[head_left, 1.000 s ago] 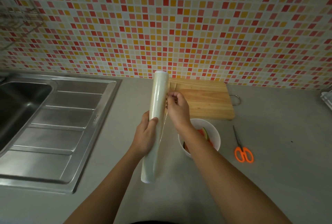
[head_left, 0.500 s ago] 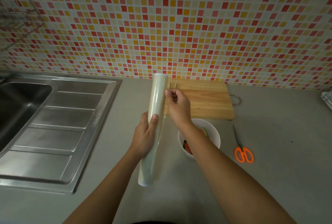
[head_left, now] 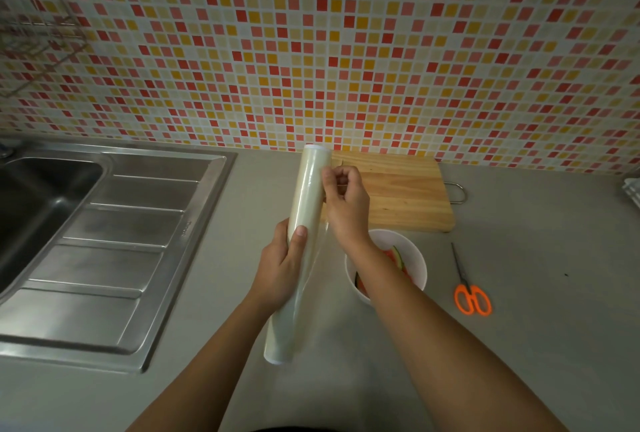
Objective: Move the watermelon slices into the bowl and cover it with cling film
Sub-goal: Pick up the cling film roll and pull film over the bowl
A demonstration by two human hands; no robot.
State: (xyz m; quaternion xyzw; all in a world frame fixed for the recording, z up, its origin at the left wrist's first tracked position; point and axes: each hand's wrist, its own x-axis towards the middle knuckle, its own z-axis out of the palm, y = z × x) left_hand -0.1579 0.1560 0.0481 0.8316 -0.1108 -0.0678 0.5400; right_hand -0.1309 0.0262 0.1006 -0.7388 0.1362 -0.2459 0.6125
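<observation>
Both bare forearms reach forward from the bottom of the view, angled toward each other. The left hand [head_left: 282, 272] is wrapped around the middle of a long pale translucent roll of cling film [head_left: 298, 244], thumb laid on top. The right hand [head_left: 344, 204] is raised higher, its fingers [head_left: 329, 177] pinched together at the roll's upper part.

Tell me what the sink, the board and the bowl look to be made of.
Sink: brushed stainless steel by its grey sheen and soft reflections on the ribbed drainer.
Board: pale wood, matte, with visible grain and joined strips.
Bowl: white and smooth, either ceramic or plastic; the look does not settle which.
</observation>
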